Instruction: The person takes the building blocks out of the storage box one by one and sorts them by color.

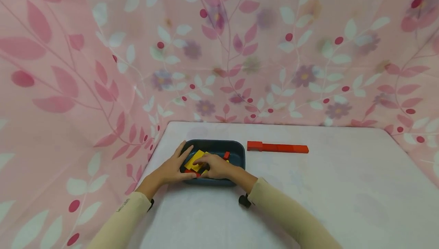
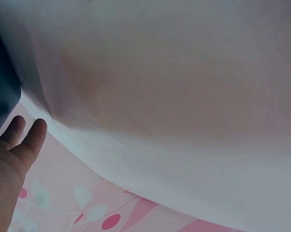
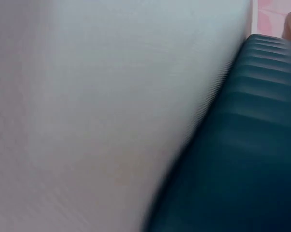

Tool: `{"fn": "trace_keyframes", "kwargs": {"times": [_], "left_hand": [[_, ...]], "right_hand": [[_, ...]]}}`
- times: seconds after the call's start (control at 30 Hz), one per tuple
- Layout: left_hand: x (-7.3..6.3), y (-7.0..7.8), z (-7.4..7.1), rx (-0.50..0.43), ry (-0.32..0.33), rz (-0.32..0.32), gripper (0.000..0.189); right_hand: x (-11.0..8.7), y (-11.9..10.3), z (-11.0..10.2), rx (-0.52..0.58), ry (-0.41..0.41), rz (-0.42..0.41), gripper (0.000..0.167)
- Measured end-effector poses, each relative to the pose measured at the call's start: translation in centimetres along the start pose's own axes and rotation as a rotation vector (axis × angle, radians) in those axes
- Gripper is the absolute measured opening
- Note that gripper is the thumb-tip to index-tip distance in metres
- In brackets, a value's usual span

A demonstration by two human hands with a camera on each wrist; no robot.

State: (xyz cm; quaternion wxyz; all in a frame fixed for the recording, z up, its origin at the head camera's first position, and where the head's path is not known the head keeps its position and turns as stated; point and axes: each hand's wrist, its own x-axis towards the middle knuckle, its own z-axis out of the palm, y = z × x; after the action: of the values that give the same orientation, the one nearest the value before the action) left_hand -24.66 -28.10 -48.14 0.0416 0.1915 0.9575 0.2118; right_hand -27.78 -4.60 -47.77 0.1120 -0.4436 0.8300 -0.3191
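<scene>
A dark blue tray (image 1: 240, 157) holds yellow blocks (image 1: 197, 158) and red blocks (image 1: 226, 155). My left hand (image 1: 173, 168) rests at the tray's left end, its fingers spread along the left side and its thumb toward the front rim. Two spread fingers of that hand (image 2: 22, 145) show in the left wrist view. My right hand (image 1: 217, 166) reaches over the front rim among the blocks, with fingers bent; whether they pinch a block is hidden. In the right wrist view, the tray's ribbed outer wall (image 3: 251, 125) fills the right side.
Right of the tray, a long red bar of joined blocks (image 1: 284, 148), with a thicker left end, lies on the white-covered table (image 1: 308, 188). A small black object (image 1: 244, 201) is by the right wrist. Pink floral cloth (image 1: 240, 51) hangs behind and at left.
</scene>
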Motion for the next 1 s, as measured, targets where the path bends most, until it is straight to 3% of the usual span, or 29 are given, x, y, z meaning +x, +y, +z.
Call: {"fn": "trace_keyframes", "kwargs": {"times": [0.5,1.0], "left_hand": [[0.2,0.0,-0.1,-0.013,0.010,0.011,0.107],[0.2,0.2,0.0,-0.035,0.008,-0.010,0.104]], "right_hand": [[1.4,0.3,0.4,-0.057,-0.037,-0.004,0.028],[2.0,0.2,0.8,-0.208,-0.076,0.083,0.034]]}}
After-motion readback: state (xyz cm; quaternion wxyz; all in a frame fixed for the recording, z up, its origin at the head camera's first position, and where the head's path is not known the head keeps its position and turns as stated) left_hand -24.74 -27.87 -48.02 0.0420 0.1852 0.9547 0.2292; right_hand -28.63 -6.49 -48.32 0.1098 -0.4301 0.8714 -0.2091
